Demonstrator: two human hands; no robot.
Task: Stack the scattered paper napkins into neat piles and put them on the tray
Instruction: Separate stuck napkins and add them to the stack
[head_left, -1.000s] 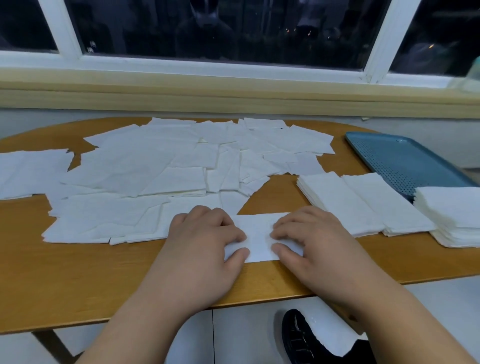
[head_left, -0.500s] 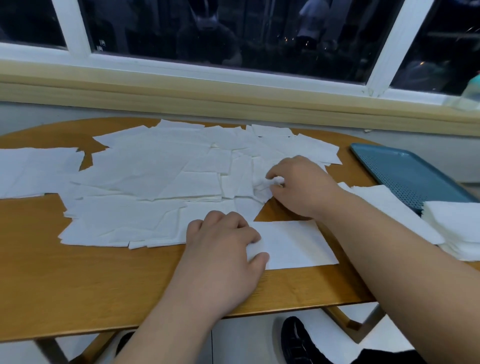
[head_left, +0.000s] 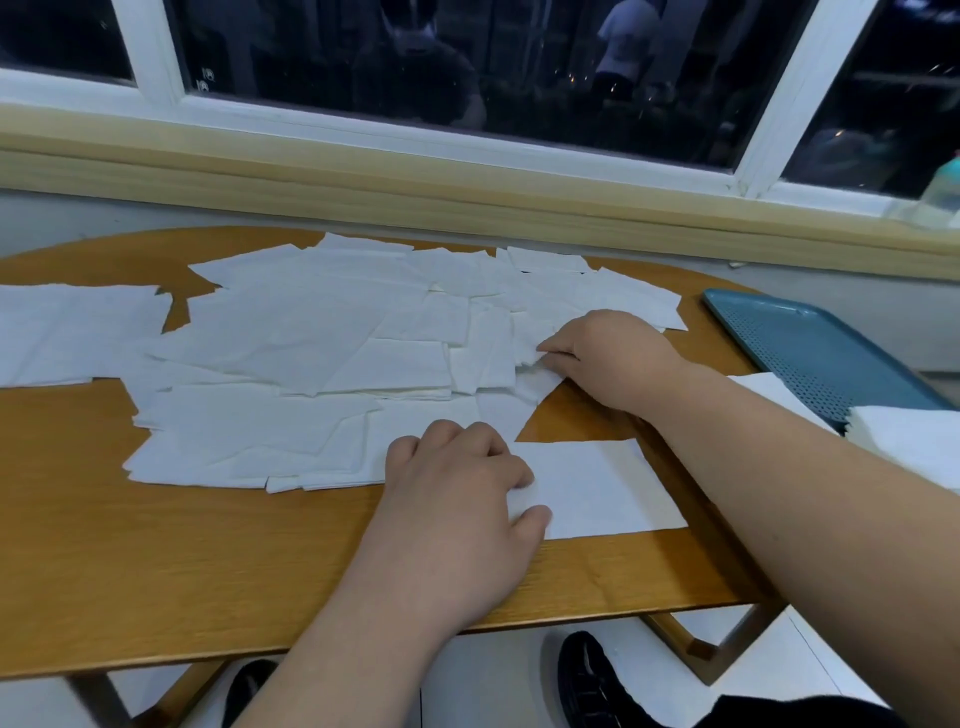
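Napkin batch (head_left: 67, 332) is lying flat far left of the left hand, at the surface (head_left: 208, 561) edge. Scattered napkins (head_left: 322, 353) are overlapping in a wide spread just beyond and left of that hand, reaching across to the right hand. Left hand (head_left: 457, 499) is holding down the left end of a folded napkin (head_left: 602, 488), fingers curled, thumb tip resting on the sheet. That napkin is lying flat to the hand's right, near the front edge. Right hand (head_left: 613, 358) is reaching further in, pinching the corner of a loose napkin (head_left: 535, 364) at the spread's right edge. Second pile (head_left: 769, 389) is showing partly from under the right forearm. Stacked pile (head_left: 909, 441) is sitting right of that forearm, overlapping the near corner of the tray (head_left: 810, 353). Tray is sitting right of the right hand, well apart from it.
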